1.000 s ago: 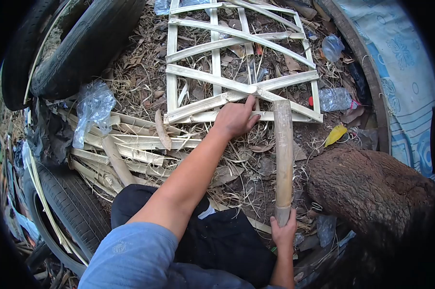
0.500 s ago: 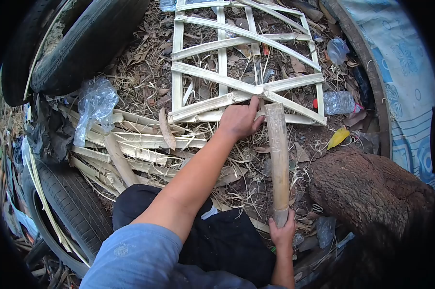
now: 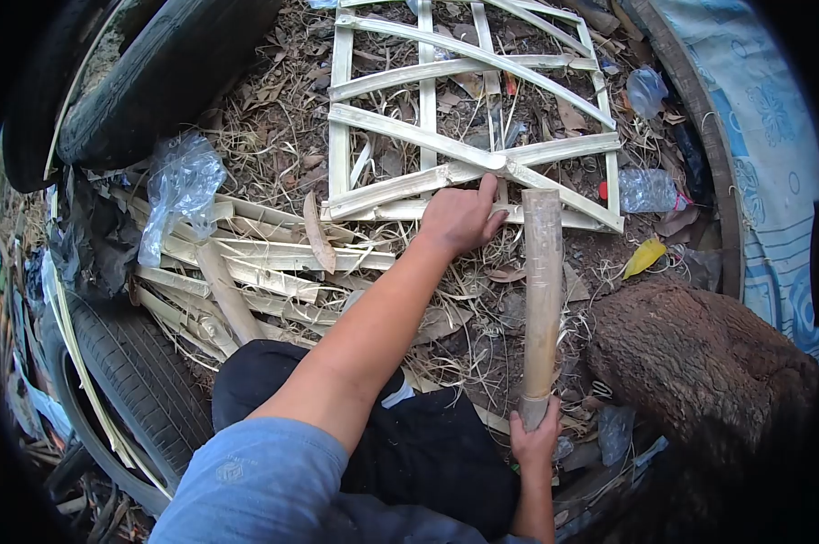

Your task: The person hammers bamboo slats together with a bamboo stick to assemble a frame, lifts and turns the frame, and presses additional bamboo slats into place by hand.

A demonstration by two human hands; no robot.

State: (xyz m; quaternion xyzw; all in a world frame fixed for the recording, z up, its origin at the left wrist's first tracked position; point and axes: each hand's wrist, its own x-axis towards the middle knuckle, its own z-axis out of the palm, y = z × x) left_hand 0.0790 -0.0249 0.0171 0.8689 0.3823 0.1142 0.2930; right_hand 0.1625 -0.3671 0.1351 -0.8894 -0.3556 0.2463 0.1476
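A lattice of pale split bamboo strips (image 3: 428, 136) lies on the littered ground ahead of me. Several strips run lengthwise, with others crossing them at a slant. My left hand (image 3: 461, 219) is closed on the lattice's near edge, just below where two slanted strips cross; some of its fingers are hidden beneath the hand. In my right hand (image 3: 536, 437) is a thick length of bamboo (image 3: 541, 290), gripped at its narrower lower end. It points away from me, and its cut far end appears over the lattice's near strip; whether they touch I cannot tell.
Split bamboo pieces (image 3: 273, 258) are heaped at the left beside a clear plastic bag (image 3: 183, 186). Tyres (image 3: 128, 390) stand along the left side. On the right are a rough log (image 3: 691, 349), a plastic bottle (image 3: 647, 190) and a blue patterned sheet (image 3: 772, 136).
The bamboo length's far end has swung slightly right, away from the strips' crossing. My left hand keeps its place on the lattice, while the whole view has shifted a little.
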